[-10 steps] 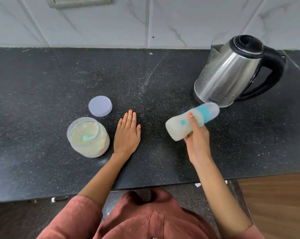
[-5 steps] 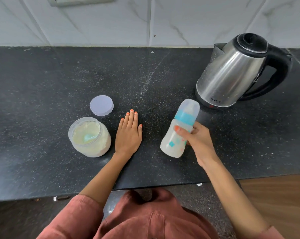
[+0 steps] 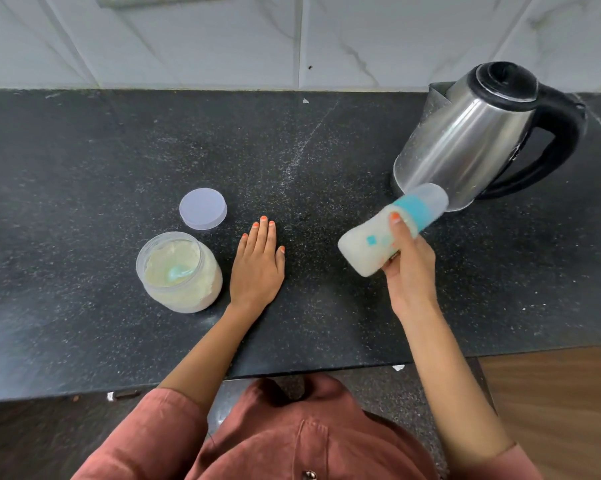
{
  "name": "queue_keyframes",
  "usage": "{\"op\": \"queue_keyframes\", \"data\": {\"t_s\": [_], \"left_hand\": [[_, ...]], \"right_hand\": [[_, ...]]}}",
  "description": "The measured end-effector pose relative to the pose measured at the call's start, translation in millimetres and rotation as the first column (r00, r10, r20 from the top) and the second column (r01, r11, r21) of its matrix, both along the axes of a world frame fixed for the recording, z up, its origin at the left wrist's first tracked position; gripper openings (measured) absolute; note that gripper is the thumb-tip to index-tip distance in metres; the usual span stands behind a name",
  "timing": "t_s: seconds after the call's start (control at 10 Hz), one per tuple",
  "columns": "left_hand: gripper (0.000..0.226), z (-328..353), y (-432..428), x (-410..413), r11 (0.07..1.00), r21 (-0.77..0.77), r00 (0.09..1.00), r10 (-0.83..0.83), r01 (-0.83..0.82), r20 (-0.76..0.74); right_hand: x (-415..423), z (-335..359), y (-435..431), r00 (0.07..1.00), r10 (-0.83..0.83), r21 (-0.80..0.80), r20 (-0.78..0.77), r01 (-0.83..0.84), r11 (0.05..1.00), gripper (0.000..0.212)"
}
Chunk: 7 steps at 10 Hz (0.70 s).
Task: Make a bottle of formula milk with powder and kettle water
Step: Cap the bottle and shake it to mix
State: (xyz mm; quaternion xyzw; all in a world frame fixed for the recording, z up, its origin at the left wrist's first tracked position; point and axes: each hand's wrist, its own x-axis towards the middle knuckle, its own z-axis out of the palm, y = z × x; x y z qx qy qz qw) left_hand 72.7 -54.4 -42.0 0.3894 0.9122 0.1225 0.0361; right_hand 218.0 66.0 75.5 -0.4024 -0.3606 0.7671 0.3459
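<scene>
Capped baby bottle (image 3: 371,244) of milky formula, tilted, right-hand fingers (image 3: 396,225) wrapped round its waist; likely light, smooth, slippery plastic.

The right hand (image 3: 411,271) swings the milky bottle (image 3: 368,245) back onto a slant, its capped top now pointing up and right toward the kettle (image 3: 465,140). Half a second ago the bottle stood nearly upright; a second ago it lay similarly tilted.
</scene>
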Motion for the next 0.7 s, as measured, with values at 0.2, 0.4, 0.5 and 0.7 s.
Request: {"op": "queue_keyframes", "data": {"t_s": [0.2,0.4,0.5,0.7], "left_hand": [[0.052,1,0,0,1.0,0.005,1.0,0.002,-0.002,0.009],[0.052,0,0,0,1.0,0.003,1.0,0.002,-0.002,0.004],[0.052,1,0,0,1.0,0.009,1.0,0.0,-0.001,0.01],[0.052,0,0,0,1.0,0.023,1.0,0.0,0.0,0.015]], "right_hand": [[3,-11,-19,0.918,0.306,0.143,0.251,-0.348,0.926,0.014],[-5,-11,-7,0.994,-0.072,-0.084,-0.081,0.065,0.994,0.013],[-5,-17,-20,0.999,0.032,-0.043,-0.013,-0.033,0.999,0.019],[2,-12,-16,0.989,0.115,0.052,0.088,-0.12,0.991,0.015]]}}
